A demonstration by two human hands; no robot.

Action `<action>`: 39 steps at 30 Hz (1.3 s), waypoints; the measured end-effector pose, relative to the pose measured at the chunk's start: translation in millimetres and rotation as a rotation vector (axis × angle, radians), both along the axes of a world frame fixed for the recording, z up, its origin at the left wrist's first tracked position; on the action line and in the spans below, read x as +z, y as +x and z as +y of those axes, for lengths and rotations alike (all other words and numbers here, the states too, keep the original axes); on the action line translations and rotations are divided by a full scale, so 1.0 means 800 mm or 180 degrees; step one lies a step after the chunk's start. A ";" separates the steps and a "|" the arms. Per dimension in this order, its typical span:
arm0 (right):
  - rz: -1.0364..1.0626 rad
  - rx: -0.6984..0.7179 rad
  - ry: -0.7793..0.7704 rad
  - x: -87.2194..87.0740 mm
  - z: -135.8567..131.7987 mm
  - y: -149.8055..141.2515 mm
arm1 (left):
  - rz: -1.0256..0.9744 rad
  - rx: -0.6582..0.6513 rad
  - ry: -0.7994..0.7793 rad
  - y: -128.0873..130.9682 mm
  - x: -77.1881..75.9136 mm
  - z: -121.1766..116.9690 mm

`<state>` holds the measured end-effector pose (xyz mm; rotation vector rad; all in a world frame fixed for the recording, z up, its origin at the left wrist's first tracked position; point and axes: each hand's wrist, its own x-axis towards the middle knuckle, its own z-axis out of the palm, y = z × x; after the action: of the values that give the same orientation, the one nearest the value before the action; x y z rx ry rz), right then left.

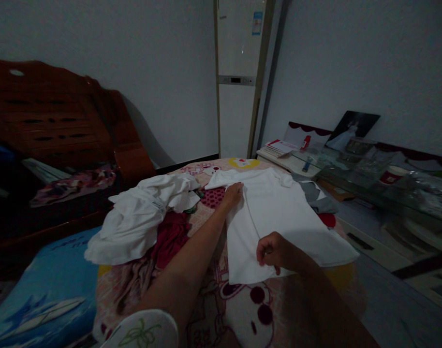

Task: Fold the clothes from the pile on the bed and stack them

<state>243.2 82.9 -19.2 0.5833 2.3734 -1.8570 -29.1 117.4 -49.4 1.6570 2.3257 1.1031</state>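
Observation:
A white T-shirt (279,205) lies spread on a pink cloth with cartoon figures (246,314), its neck end pointing away from me. My left hand (234,195) is closed on the shirt near its upper left part, by the sleeve. Nearer to me, my right hand (277,251) has curled fingers that pinch the shirt near the lower hem. A crease runs along the fabric between the two hands. To the left, a crumpled white garment (137,217) rests partly over a dark red garment (170,237).
A carved wooden bench (57,116) stands at left, near a blue printed cushion or cloth (54,290). On the right are a glass-topped cabinet (344,179), a paper cup (392,175) and papers (279,147). A tall white air conditioner (237,116) fills the corner.

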 end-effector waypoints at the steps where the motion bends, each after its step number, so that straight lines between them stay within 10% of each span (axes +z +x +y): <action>1: -0.0023 0.0034 -0.0003 0.001 0.001 0.002 | 0.0070 -0.0040 -0.0018 0.001 -0.003 0.001; 10: -0.0180 -0.0318 0.0030 0.007 0.002 -0.002 | 0.1114 -0.0079 -0.0353 0.017 -0.023 -0.015; 18: 0.0245 -0.0646 0.0504 -0.028 0.002 -0.018 | 0.1191 0.0014 -0.0451 0.023 -0.008 -0.022; 25: 0.0239 -0.0620 0.0846 -0.035 0.003 -0.020 | 0.0748 -0.0176 -0.1569 -0.006 0.020 -0.002; 32: 0.0401 -0.0621 0.1298 -0.039 0.003 -0.019 | 0.0930 -0.0190 -0.1173 -0.010 0.016 -0.019; 39: 0.0761 -0.0709 0.2899 -0.033 0.013 -0.045 | 0.1016 -0.0212 -0.0811 -0.003 -0.012 -0.060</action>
<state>207.3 93.5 -45.2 0.7159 3.3860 -0.8084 -31.5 69.7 -59.1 1.9057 2.4418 0.5322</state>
